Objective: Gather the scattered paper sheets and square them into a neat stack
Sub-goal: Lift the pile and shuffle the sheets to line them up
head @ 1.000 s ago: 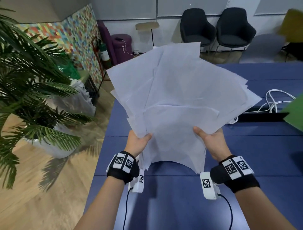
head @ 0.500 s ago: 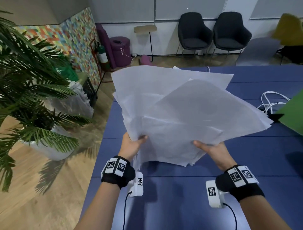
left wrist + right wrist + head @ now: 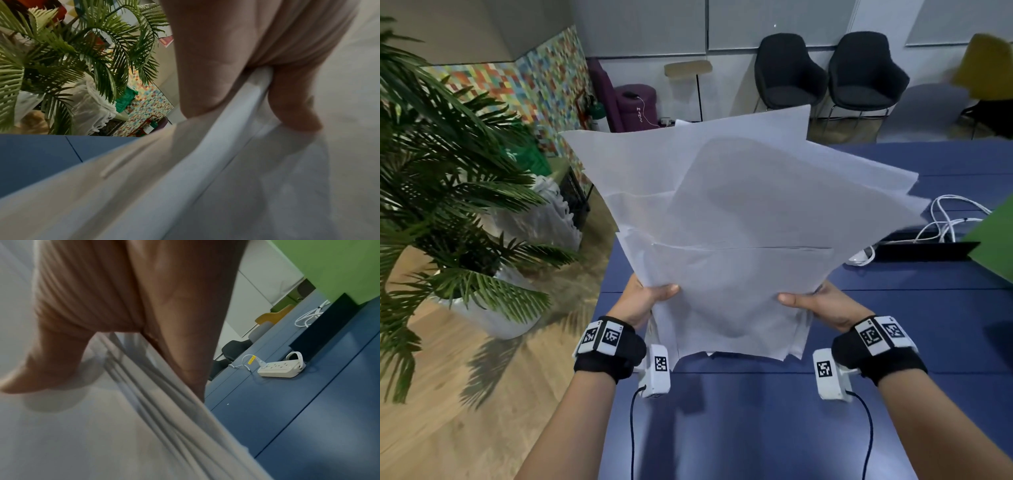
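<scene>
We hold the paper sheets (image 3: 739, 219) up over the blue table (image 3: 756, 428). Our left hand (image 3: 640, 301) and right hand (image 3: 822, 308) pinch the bottom corners. The sheets fan upward, away from our fingers.

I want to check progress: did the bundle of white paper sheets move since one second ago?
Yes. The bundle of white paper sheets has dropped slightly against the black chairs.

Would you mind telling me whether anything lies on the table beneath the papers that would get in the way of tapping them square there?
Nothing visible does. The blue table below the paper sheets is bare; the power strip and white cables lie off to the right. Both the left hand and right hand grip the sheets.
</scene>
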`<action>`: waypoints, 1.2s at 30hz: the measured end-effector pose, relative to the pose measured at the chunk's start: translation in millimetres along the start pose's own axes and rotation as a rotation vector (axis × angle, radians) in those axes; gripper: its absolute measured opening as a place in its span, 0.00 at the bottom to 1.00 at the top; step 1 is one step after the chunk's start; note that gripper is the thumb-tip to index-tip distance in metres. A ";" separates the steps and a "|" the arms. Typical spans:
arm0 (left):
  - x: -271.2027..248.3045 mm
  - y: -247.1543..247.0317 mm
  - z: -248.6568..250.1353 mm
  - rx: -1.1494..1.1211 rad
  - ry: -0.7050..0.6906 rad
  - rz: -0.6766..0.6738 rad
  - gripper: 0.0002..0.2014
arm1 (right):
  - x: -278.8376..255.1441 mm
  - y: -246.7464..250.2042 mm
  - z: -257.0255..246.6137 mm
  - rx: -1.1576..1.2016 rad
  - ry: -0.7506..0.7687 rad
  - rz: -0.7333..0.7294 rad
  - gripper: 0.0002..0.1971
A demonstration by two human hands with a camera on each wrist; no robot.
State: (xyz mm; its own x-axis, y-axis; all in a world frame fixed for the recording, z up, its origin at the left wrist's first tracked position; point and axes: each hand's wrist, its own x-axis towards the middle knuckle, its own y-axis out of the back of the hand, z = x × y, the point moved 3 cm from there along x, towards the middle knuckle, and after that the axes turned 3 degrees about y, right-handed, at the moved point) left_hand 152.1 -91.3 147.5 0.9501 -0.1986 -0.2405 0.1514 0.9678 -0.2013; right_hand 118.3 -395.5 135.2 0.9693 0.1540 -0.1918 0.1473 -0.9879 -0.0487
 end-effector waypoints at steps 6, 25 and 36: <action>0.4 2.2 -0.5 0.003 -0.018 -0.036 0.21 | 2.6 -5.0 12.5 0.071 -0.034 -0.041 0.44; 4.9 -12.8 5.6 0.094 -0.124 0.214 0.39 | -4.0 -9.9 6.2 0.091 0.165 0.458 0.10; 8.4 -10.4 44.8 0.003 -0.431 0.276 0.47 | 0.3 0.7 7.3 0.011 0.199 0.497 0.12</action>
State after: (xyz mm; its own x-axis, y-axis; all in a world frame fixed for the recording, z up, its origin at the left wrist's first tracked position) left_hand 170.8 -96.1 190.2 0.9809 0.1453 0.1296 -0.1204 0.9757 -0.1828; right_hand 117.3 -395.9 127.9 0.9404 -0.3401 -0.0051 -0.3401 -0.9403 -0.0101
